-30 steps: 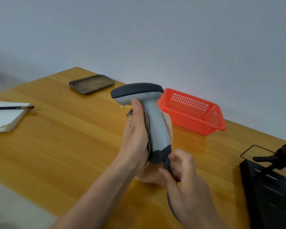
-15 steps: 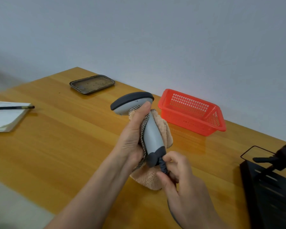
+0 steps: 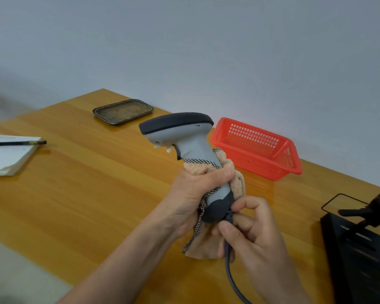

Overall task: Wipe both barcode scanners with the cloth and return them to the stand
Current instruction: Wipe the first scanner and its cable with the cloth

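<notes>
Left hand [image 3: 193, 189] grasps cloth [image 3: 235, 181] wrapped round the upright scanner [image 3: 189, 145] handle; right hand [image 3: 257, 238] pinches cable [image 3: 229, 266] at its base, above table [image 3: 75, 183]

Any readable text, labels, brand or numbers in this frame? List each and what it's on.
None legible.
barcode scanner: no brand or label shows, only tiny marks on its head, too small to read.
notepad: page too blurred to tell.
red basket, metal tray, black stand, cloth, cable: no markings visible.
</notes>
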